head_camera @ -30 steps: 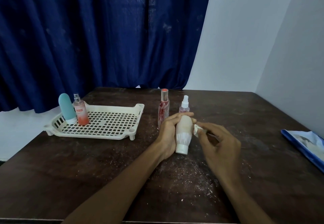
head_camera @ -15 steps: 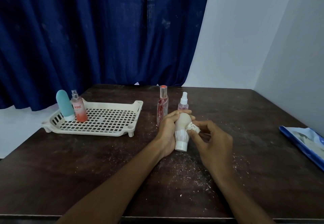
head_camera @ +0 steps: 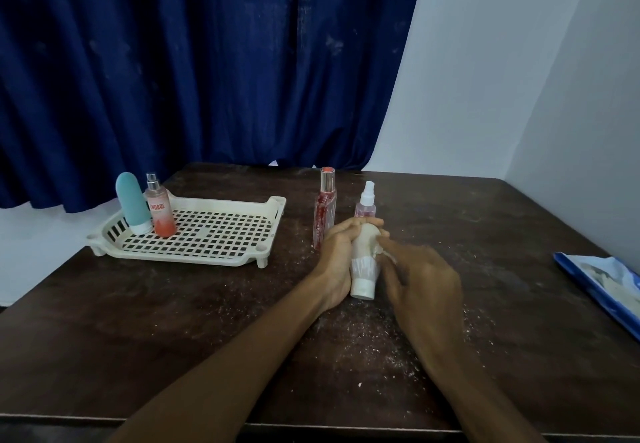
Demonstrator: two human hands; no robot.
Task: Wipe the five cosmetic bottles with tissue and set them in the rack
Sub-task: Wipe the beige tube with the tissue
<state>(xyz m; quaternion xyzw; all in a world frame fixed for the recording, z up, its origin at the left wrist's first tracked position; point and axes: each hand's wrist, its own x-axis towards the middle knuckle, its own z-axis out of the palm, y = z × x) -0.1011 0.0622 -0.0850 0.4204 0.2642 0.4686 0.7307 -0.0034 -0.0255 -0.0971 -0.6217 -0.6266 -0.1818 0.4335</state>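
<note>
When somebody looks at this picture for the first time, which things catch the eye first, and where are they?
The two hands at the middle of the table stand out first: the left hand grips a cream bottle, and the right hand pinches a tissue against it. At the far left, a white rack holds a teal bottle and an orange spray bottle, in front of a deep blue curtain.

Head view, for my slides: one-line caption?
Left hand grips the cream bottle while the right hand wipes it with tissue; teal bottle and orange bottle stand in the rack.
</note>
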